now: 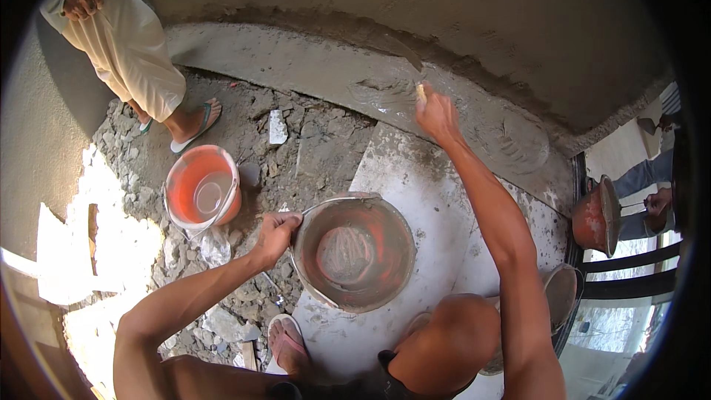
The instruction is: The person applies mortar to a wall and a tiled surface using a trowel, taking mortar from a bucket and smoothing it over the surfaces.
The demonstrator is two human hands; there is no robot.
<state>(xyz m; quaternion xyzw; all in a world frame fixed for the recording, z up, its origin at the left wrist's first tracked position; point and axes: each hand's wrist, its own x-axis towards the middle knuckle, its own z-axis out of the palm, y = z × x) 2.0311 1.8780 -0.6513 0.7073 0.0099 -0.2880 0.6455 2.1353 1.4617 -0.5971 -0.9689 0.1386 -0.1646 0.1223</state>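
Observation:
My left hand (275, 234) grips the rim of a cement-stained red bucket (385, 255) at the lower middle; inside are grey residue and patches of red. Up and to the right, my right hand (435, 112) is closed on the pale handle of a trowel (420, 92), whose blade reaches onto a strip of wet grey mortar (503, 130) along the foot of the dark plastered wall (518, 22). A second, orange bucket (189, 191) with some grey residue stands on the rubble to the left.
Another person (118, 44) in pale trousers stands at upper left. Broken rubble (252, 289) covers the ground beside white, dirty slabs (452, 207). At right are a grey bucket (557, 292) and a glass pane (615, 333), with a red bucket (596, 218) and another person's hand (659, 207).

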